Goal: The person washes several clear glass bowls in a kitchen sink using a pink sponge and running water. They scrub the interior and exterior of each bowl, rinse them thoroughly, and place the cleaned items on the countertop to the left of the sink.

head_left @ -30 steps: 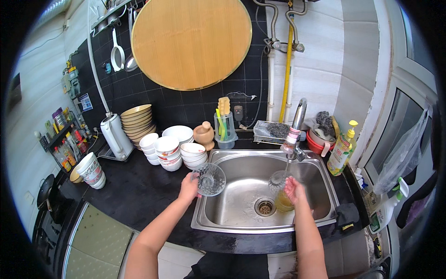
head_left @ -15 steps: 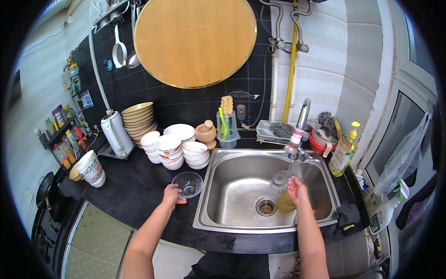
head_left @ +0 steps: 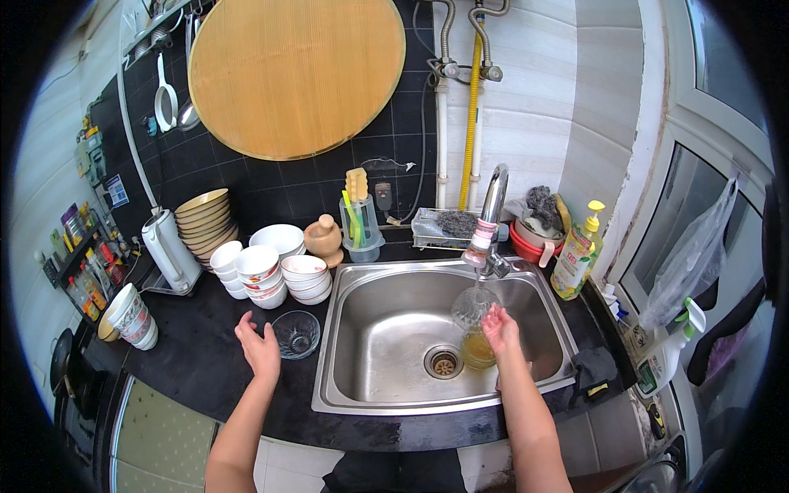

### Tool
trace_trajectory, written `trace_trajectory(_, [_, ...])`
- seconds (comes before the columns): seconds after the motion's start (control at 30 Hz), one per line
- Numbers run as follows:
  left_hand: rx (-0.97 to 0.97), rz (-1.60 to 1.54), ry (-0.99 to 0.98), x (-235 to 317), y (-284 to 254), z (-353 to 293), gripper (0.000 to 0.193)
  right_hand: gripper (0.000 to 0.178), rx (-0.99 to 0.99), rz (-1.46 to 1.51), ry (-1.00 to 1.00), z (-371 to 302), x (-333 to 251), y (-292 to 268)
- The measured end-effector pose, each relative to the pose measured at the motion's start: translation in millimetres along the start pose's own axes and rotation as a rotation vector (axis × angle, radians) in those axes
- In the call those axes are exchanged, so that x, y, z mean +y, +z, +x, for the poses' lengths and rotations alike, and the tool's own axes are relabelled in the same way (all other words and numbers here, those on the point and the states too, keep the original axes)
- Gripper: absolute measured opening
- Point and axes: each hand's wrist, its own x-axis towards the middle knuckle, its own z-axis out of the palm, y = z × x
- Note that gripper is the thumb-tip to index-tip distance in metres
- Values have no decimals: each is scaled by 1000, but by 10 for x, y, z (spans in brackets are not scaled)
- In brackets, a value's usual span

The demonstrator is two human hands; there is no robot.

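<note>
Well, two hands (head_left: 260, 352) (head_left: 502, 331) — one holds one bowl (head_left: 472, 307).

L fingers (head_left: 245, 327) spread nr glass bowl (head_left: 297, 335) on ctr (head_left: 197, 353); R fingers (head_left: 494, 317) hold 2nd bowl (head_left: 471, 309) under tap (head_left: 496, 197).

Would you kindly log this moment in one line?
left hand: open beside glass bowl | right hand: holding second glass bowl under faucet

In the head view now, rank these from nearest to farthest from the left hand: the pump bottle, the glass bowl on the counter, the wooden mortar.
From the left hand:
1. Glass bowl, just right of the hand.
2. Wooden mortar, at the back of the counter.
3. Pump bottle, far right, beyond the sink.
</note>
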Motion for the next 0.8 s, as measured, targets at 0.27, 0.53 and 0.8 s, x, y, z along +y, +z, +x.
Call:
trace_trajectory(0.27, [-760, -501, 223, 765, 831, -680, 22, 13, -74, -112, 126, -197, 33, 319])
trace_trajectory(0.53, [-1449, -987, -772, 1401, 2014, -1408, 37, 14, 7, -213, 33, -183, 2, 302])
trace_trajectory(0.8, [-1444, -1397, -653, 1536, 2213, -1599, 13, 45, 293, -660, -244, -100, 10, 249])
